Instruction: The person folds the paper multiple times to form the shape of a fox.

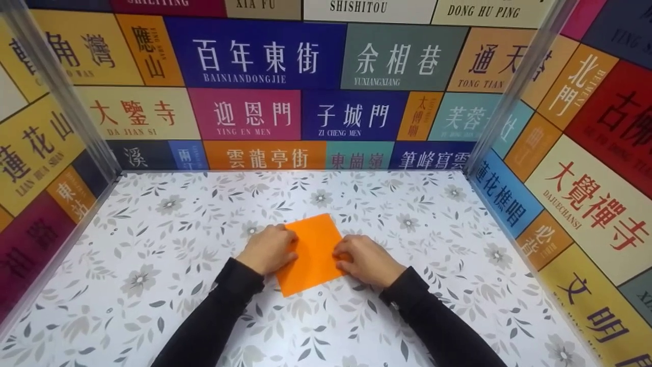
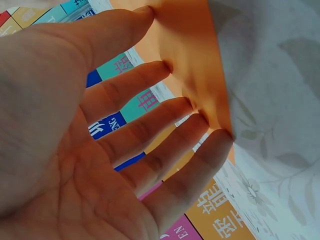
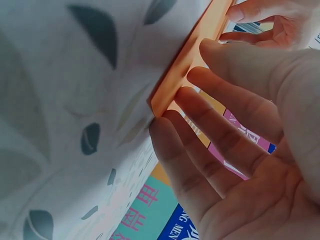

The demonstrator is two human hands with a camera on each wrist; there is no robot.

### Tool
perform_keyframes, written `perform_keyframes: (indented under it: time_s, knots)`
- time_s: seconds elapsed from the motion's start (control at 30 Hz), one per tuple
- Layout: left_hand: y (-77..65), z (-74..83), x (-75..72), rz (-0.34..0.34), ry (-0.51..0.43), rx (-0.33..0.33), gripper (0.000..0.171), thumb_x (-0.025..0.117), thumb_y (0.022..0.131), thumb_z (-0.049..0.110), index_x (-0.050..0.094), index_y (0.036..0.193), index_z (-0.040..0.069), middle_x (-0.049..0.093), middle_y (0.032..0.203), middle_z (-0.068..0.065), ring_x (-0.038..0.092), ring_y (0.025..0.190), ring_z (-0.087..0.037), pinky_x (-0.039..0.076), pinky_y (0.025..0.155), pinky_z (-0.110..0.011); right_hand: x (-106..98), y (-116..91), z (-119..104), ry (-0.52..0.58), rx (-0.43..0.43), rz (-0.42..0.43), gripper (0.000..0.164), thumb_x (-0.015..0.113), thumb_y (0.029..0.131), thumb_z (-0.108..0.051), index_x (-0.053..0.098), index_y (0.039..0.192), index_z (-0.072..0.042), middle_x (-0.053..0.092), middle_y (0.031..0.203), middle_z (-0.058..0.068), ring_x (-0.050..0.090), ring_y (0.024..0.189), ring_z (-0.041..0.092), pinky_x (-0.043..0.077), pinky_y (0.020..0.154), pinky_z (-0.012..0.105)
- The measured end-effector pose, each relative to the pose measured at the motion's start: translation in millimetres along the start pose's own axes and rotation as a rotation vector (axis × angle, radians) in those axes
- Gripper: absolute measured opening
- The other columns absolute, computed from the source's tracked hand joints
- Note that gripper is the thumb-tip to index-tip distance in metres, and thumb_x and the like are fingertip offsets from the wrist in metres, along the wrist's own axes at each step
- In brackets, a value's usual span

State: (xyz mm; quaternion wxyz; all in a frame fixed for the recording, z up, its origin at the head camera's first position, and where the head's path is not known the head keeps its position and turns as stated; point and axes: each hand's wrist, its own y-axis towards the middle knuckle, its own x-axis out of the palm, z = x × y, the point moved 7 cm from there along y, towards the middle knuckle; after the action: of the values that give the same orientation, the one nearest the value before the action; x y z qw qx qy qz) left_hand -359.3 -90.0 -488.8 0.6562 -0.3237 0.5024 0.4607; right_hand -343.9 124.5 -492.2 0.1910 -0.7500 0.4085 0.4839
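Note:
A square sheet of orange paper (image 1: 313,254) lies slightly turned on the white floral tabletop. At its left edge is my left hand (image 1: 270,250), and at its right edge my right hand (image 1: 368,259). In the left wrist view, the spread fingers (image 2: 135,132) and thumb touch the paper (image 2: 192,55) with their tips. Much the same shows in the right wrist view, where the fingertips and thumb of the right hand (image 3: 240,135) rest along the paper's edge (image 3: 172,87). Neither hand curls round the sheet. The paper's underside is hidden.
The floral tabletop (image 1: 168,244) spreads around the paper on every side. Behind it stands a back wall (image 1: 254,56) of coloured panels with Chinese lettering. Similar panels cover the left wall (image 1: 30,168) and right wall (image 1: 586,178), with clear corner strips where walls meet.

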Motion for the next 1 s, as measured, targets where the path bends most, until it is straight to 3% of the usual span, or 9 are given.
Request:
perform_keyframes:
  time_s: [0.33, 0.53, 0.77, 1.0]
  knots:
    - [-2.7, 1.2, 4.3, 0.001, 0.009, 0.021, 0.031, 0.091, 0.103, 0.027, 0.088, 0.128, 0.008, 0.081, 0.117, -0.018, 0.073, 0.103, -0.038, 0.067, 0.092, -0.055, -1, -1, 11, -0.018, -0.005, 0.028, 0.035, 0.092, 0.101, -0.023, 0.087, 0.126, 0.002, 0.084, 0.133, 0.019, 0.079, 0.127, 0.040, 0.063, 0.118, 0.057]
    - [-3.2, 2.5, -0.8, 0.023, -0.034, 0.051, 0.024, 0.092, 0.100, 0.019, 0.090, 0.122, 0.009, 0.087, 0.118, -0.015, 0.078, 0.105, -0.037, 0.068, 0.096, -0.055, -4, 0, 18, -0.014, 0.032, 0.063, 0.039, 0.093, 0.100, -0.025, 0.087, 0.126, 0.003, 0.083, 0.137, 0.022, 0.076, 0.131, 0.042, 0.060, 0.121, 0.058]
    - [-3.5, 1.5, -1.2, 0.001, -0.119, 0.015, 0.021, 0.091, 0.101, 0.015, 0.091, 0.122, 0.011, 0.088, 0.123, -0.013, 0.081, 0.117, -0.036, 0.067, 0.108, -0.054, -5, -3, 25, -0.038, 0.126, 0.081, 0.042, 0.093, 0.100, -0.025, 0.085, 0.132, 0.002, 0.078, 0.146, 0.024, 0.070, 0.139, 0.045, 0.059, 0.123, 0.059]
    - [-4.5, 1.9, -2.4, -0.009, -0.160, 0.005, 0.020, 0.091, 0.102, 0.014, 0.091, 0.121, 0.011, 0.089, 0.125, -0.013, 0.082, 0.121, -0.035, 0.067, 0.111, -0.054, -5, -1, 26, -0.054, 0.130, 0.076, 0.038, 0.090, 0.103, -0.020, 0.085, 0.133, 0.003, 0.075, 0.142, 0.025, 0.068, 0.134, 0.045, 0.061, 0.119, 0.057]
